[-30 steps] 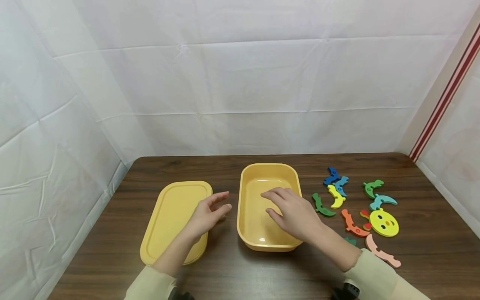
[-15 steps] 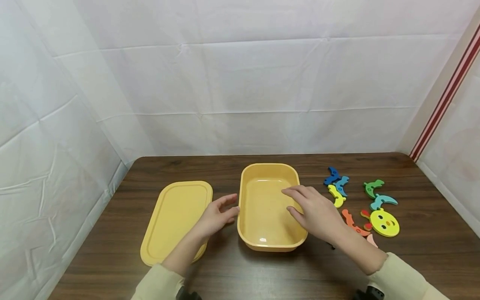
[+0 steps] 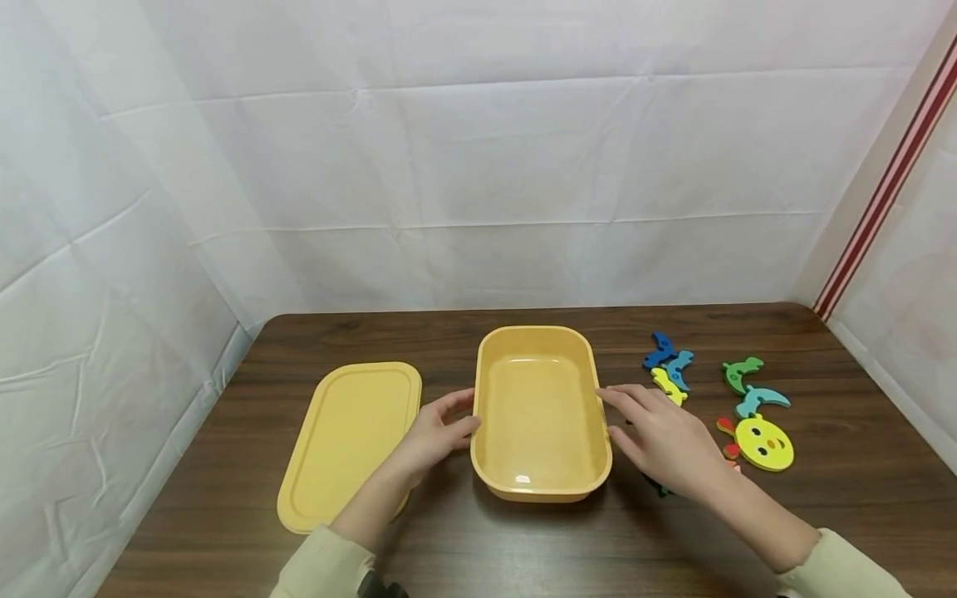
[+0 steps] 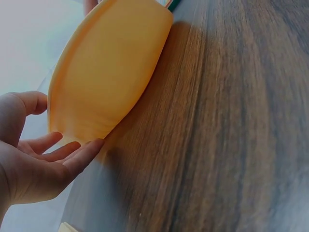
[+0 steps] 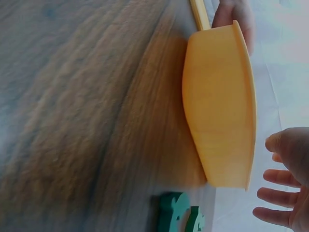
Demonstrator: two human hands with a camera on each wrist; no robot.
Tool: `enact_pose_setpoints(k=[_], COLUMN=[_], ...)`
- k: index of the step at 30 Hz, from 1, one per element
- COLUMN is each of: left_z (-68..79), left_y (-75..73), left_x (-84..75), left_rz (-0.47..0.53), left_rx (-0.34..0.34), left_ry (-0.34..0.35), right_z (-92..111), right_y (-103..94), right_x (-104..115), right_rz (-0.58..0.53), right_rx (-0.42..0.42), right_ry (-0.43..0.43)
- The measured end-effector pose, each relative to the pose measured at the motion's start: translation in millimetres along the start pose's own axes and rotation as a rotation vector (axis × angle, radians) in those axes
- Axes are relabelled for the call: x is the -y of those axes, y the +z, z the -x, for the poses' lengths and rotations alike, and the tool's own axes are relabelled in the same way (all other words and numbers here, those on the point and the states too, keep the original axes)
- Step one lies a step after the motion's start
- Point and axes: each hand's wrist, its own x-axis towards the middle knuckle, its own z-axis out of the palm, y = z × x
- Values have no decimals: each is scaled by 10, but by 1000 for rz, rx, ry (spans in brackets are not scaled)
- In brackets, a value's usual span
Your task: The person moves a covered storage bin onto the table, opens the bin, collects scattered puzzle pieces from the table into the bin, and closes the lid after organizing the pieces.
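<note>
Tub (image 3: 532, 407) set on table (image 3: 523, 548); left hand (image 3: 437, 432), fingers loosely extended, laid against left side; right hand (image 3: 665, 432), fingers spread, held by right side, contact unclear; pressure best matched, tub kept level.

no text, label, brand, number or sign can be read in any of the three camera views

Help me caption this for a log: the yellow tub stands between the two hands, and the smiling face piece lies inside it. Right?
Not quite: the smiling face piece lies on the table, to the right of the yellow tub, not inside it, as the head view shows. The rest is right.
</note>
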Motion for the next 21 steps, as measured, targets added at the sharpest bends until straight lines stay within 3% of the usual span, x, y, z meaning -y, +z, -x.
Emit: enact_pose_setpoints(k=[21], left_z=[1], left_y=[16], left_x=[-20], left_rz=[57], left_rx=[17], left_ry=[-18], right_z=[382], right_y=[-35], right_x=[-150], right_rz=[46], right_rx=[74], right_ry=[52])
